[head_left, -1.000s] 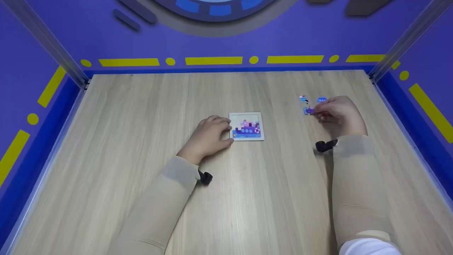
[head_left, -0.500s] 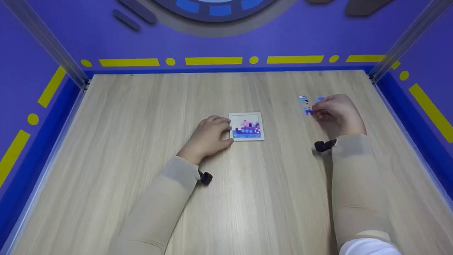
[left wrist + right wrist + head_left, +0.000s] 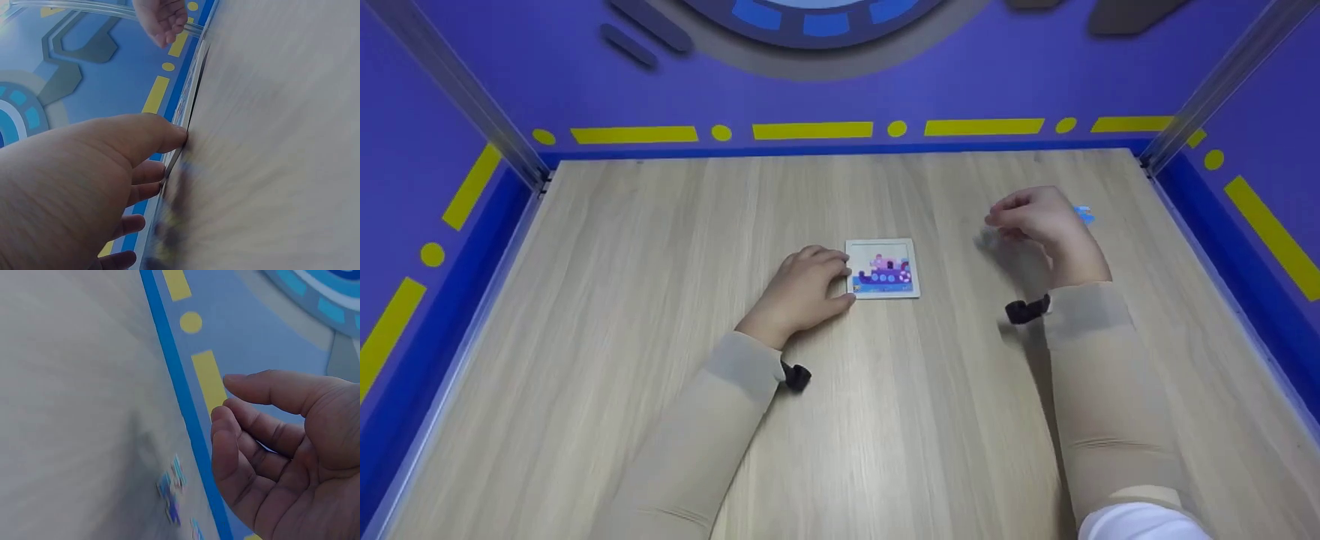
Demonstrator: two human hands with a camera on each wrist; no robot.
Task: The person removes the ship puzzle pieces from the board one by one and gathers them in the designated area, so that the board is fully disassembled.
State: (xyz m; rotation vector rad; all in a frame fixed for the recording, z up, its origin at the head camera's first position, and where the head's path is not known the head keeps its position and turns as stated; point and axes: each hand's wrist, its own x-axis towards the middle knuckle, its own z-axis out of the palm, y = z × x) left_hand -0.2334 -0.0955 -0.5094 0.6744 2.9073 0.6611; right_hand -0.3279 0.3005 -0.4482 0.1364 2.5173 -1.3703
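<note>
A small square picture puzzle in a white frame (image 3: 883, 295) lies mid-table, showing a pink and purple boat over blue water. My left hand (image 3: 802, 289) rests at its left side, fingertips on the left rim and thumb by the near left corner. In the left wrist view the thumb (image 3: 163, 138) touches the frame's edge. My right hand (image 3: 1046, 229) is raised over the table to the right, fingers loosely curved. Nothing shows between its thumb and fingertips in the right wrist view. Several loose jigsaw pieces (image 3: 173, 509) lie below it.
A light blue piece (image 3: 1084, 214) shows beside the right wrist in the head view; the hand hides the other pieces. Blue walls (image 3: 810, 97) with yellow markings enclose the wood-grain table (image 3: 660, 225) at the back and sides.
My right hand has lifted from the loose pieces and moved left, its fingertips no longer at the purple piece. The left hand and the framed puzzle have stayed put.
</note>
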